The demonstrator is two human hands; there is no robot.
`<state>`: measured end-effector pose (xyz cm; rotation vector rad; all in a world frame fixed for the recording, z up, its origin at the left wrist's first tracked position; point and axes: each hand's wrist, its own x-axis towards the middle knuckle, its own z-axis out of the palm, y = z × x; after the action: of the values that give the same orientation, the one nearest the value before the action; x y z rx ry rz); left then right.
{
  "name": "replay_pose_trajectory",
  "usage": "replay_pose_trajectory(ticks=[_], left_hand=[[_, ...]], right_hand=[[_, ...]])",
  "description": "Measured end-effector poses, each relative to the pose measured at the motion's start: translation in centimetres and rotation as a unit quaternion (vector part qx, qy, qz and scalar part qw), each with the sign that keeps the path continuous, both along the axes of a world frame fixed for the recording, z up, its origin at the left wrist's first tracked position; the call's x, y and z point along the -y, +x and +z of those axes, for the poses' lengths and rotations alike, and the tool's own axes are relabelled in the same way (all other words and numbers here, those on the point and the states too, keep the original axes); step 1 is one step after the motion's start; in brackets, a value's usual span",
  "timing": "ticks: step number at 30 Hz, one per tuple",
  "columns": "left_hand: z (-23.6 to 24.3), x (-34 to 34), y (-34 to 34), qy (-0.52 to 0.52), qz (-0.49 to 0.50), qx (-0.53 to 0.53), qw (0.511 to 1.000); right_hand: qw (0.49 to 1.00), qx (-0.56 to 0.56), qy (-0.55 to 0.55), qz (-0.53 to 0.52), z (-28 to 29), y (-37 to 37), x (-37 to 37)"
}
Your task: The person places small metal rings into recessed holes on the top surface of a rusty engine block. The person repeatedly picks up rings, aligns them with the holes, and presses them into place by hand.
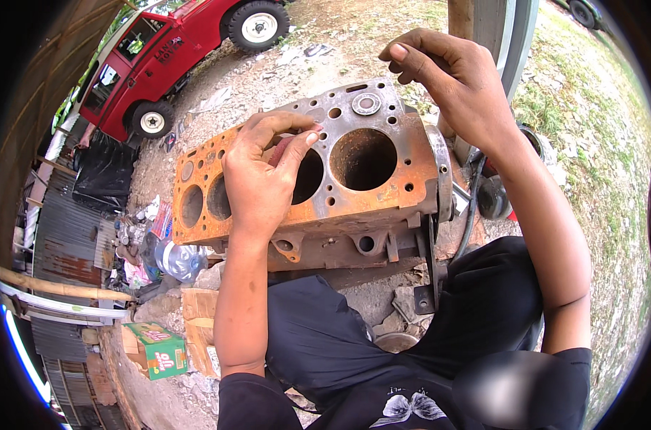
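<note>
A rusty engine block (318,208) lies before me with its flat top face and round cylinder bores turned up. Its right end is scraped to grey metal, while the left end is orange with rust. Over the middle bores, my left hand (257,172) pinches a small reddish-brown piece of sandpaper (278,152) between thumb and fingers. My right hand (451,86) is raised above the block's far right corner, apart from it. Its fingers are curled in with the thumb against them, and anything between them is hidden.
A red off-road vehicle (143,68) stands at the far left. Clear plastic bottles (181,259) and a green carton (157,351) lie on the left. A post (508,36) rises at the far right, with a dark hose (472,208) below it. My knees flank the block's near side.
</note>
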<state>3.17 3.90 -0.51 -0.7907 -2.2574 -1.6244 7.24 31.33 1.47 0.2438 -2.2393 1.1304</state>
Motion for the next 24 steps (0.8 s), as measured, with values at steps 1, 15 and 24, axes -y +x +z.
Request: replay_pose_trajectory(ticks=[1,15,24], left_hand=[[0.2,-0.3,0.3,0.026,0.001,0.037,0.999],[0.4,-3.6,0.5,0.237,-0.178,0.150,0.943],[0.3,-5.0,0.3,0.320,-0.224,0.136,0.910]], right_hand=[[1.000,0.001,-0.011,0.009,0.0,0.0,0.0],[0.963,0.051,-0.172,0.200,-0.8,-0.3,4.1],[0.840,0.128,-0.420,0.318,-0.5,0.6,5.3]])
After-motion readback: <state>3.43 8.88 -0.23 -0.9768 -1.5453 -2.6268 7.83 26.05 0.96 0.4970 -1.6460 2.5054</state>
